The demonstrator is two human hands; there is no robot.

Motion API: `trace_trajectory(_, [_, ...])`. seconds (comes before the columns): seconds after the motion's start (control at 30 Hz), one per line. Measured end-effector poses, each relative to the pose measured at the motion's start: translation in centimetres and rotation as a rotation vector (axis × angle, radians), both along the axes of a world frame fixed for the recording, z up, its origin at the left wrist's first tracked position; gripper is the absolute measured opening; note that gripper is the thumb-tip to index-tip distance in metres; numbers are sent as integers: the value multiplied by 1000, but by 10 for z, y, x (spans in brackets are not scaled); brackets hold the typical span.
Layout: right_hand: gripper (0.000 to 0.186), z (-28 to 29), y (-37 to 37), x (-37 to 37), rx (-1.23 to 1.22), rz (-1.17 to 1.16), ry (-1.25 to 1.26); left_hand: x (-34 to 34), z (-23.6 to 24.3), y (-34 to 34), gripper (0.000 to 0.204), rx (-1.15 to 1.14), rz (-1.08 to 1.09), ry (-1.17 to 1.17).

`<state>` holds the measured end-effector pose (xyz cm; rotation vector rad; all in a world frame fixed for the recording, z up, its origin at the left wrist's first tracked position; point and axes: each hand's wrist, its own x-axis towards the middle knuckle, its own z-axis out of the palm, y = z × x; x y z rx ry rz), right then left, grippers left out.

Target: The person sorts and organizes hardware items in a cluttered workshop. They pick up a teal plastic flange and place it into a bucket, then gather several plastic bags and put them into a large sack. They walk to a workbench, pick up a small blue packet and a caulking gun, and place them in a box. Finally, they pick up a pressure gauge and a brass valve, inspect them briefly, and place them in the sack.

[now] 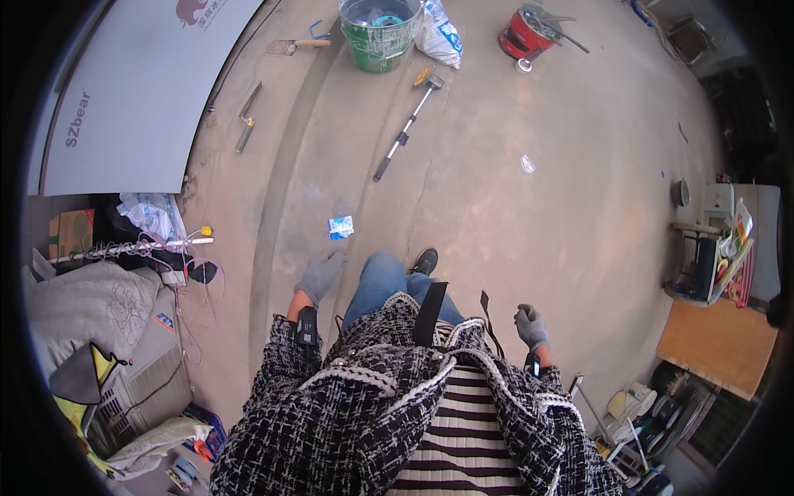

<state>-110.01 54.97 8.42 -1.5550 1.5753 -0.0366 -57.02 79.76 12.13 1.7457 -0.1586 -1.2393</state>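
My left hand (pixel 320 278), in a grey glove, hangs in front of my left leg with its fingers loosely stretched and nothing visible in them. Nearest to it is a small blue and white packet (pixel 340 227) lying on the floor just beyond the fingers; hand and packet look apart. Off to my right side, my right hand (pixel 532 327), also gloved in grey, has its fingers curled in, and nothing shows in it. Farther ahead lies a long-handled tool (pixel 404 132) with a silver shaft, black grip and yellow piece at its head.
A green bucket (pixel 376 43) and white bag (pixel 438 35) stand ahead, near a red bucket (pixel 527 35) with tools. Trowels (pixel 246 124) lie left by a large white panel (pixel 124 99). Tangled cords (pixel 157 248) edge the left; a wooden board (pixel 716 345) is at right.
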Motion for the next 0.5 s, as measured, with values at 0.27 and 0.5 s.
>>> trace_trajectory(0.27, [34,34,-171,156,-47,374,235,34,-18,-37,33,109,231,135])
trace_trajectory(0.5, [41,42,-264,333,37,538,280,101,-38,-86,33,153,304,187])
